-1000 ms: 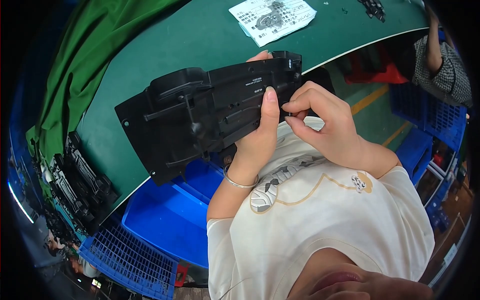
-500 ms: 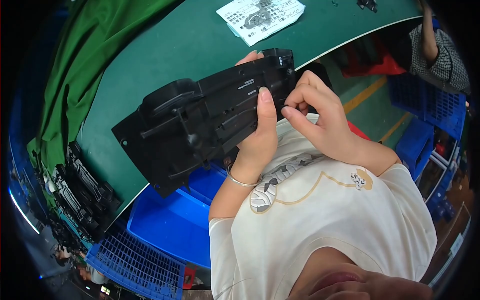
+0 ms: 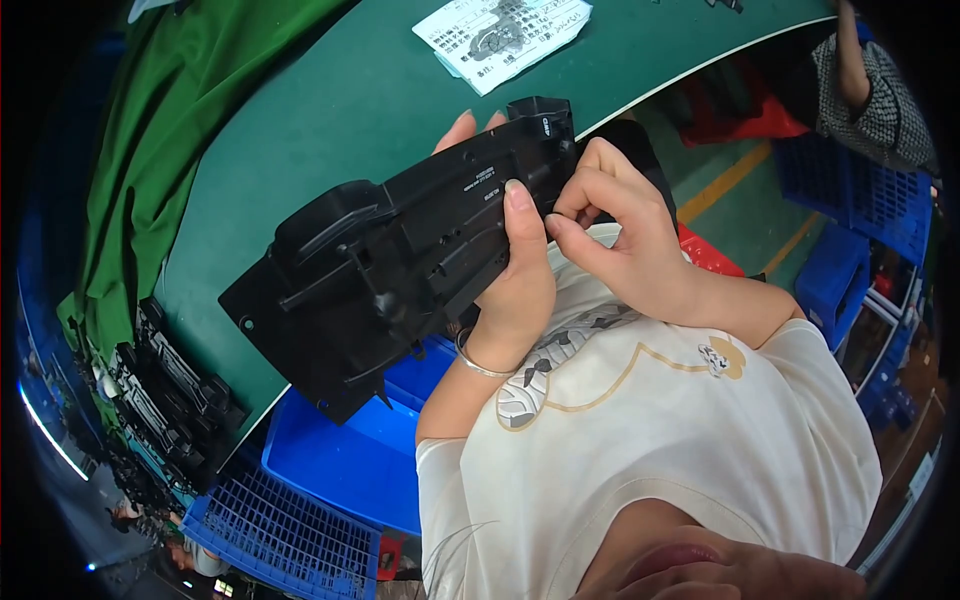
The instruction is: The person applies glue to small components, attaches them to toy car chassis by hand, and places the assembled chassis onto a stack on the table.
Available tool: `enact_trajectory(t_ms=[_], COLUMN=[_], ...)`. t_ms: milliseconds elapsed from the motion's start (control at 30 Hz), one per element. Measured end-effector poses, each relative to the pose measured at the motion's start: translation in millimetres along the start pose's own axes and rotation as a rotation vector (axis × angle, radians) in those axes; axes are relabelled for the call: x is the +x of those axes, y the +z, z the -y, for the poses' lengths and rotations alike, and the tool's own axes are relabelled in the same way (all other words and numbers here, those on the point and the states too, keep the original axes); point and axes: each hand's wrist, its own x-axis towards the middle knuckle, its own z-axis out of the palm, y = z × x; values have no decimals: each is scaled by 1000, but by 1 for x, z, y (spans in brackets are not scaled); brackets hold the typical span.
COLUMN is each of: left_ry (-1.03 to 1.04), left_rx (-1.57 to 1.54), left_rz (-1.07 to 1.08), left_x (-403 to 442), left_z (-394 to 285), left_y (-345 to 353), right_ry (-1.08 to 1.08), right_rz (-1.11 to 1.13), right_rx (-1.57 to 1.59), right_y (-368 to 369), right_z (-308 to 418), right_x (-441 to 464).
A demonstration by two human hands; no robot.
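A long black moulded plastic part [image 3: 400, 250] with ribs, holes and small white lettering is held tilted above the table edge. My left hand [image 3: 520, 270] grips it from below, thumb pressed on the lettered face and fingertips showing past the far edge. At the part's right end, my right hand [image 3: 630, 230] has thumb and index finger pinched together against the near edge. Whatever sits between those fingertips is too small and hidden to make out.
The green table [image 3: 330, 110] carries a printed paper label [image 3: 505, 40] at the back and several black parts [image 3: 175, 385] at the left. Green cloth [image 3: 150, 170] drapes over its left side. Below are a blue bin [image 3: 340, 450] and blue crate [image 3: 285, 530]. Another person's sleeve [image 3: 880, 110] shows at right.
The black part and both hands have shifted slightly left in view. The right fingertips are now closer to the part's near edge. The paper label appears higher and further left.
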Motion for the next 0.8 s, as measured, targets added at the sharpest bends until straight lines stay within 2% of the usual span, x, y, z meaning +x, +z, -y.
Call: enact_trajectory(t_ms=[200, 300, 400, 500, 533, 600, 667, 733, 767, 800], left_ry=[47, -40, -6, -60, -75, -101, -144, -179, -349, -333], left_rx=[18, 21, 122, -40, -68, -123, -144, -169, -51, -2], left_rz=[-35, 35, 10, -69, -97, -150, -174, -210, -306, -115], left_x=[-2, -3, -2, 0, 1, 3, 2, 2, -1, -1], left_z=[-2, -9, -9, -16, -17, -20, -27, -37, -32, -40], left_y=[5, 1, 0, -1, -1, -2, 1, 6, -6, -12], right_ry=[-28, -35, -36, 4, 64, 252, 342, 406, 408, 410], right_rz=[1, 13, 34, 8, -79, 44, 236, 269, 281, 298], right_rx=[-30, -36, 25, 79, 253, 429, 629, 783, 854, 925], right_y=[-1, -2, -8, -26, -25, -33, -28, -26, -27, -28], right_z=[1, 0, 0, -2, -16, -12, -7, -6, -7, -8], right_x=[1, 0, -1, -2, 0, 7, 9, 16, 19, 23])
